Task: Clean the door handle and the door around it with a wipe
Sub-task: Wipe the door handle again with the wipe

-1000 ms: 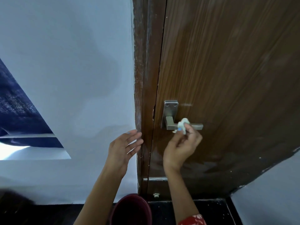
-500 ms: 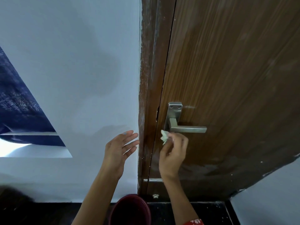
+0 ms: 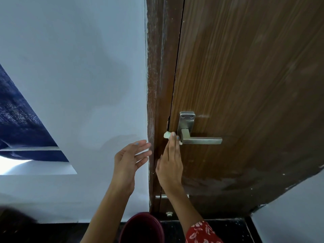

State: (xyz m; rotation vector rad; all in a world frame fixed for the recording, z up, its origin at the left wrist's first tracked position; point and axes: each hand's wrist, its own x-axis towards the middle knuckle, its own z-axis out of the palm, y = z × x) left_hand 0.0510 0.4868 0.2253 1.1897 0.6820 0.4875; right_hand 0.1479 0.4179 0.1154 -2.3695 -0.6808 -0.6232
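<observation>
Fingers (image 3: 172,142) of the right hand (image 3: 169,165) lie straight and flat against the door (image 3: 245,76), pressing a small white wipe (image 3: 167,135) onto the wood just left of the handle (image 3: 199,140). The wipe sits between the handle's plate and the door's edge, its crumpled end showing above the fingertips; a scrap of it also shows to their right, touching the base of the lever. The handle is brushed metal, with an upright plate bearing two screws and a square lever running off to the right. The left hand (image 3: 129,162) hangs released in front of the white wall (image 3: 78,76), palm turned toward the door, fingers spread and loosely extended, holding nothing; its fingertips reach to the frame (image 3: 157,67), though whether they touch it cannot be told. The frame's dark wood is streaked with pale dust along its left edge. Pale smears mark the door's lower part. A red floral sleeve (image 3: 201,233) covers the right forearm near the bottom edge. Below, between the two arms, stands a maroon bucket (image 3: 142,228) on a dark floor (image 3: 210,228). Far left, blue cloth (image 3: 19,123) hangs against the wall.
</observation>
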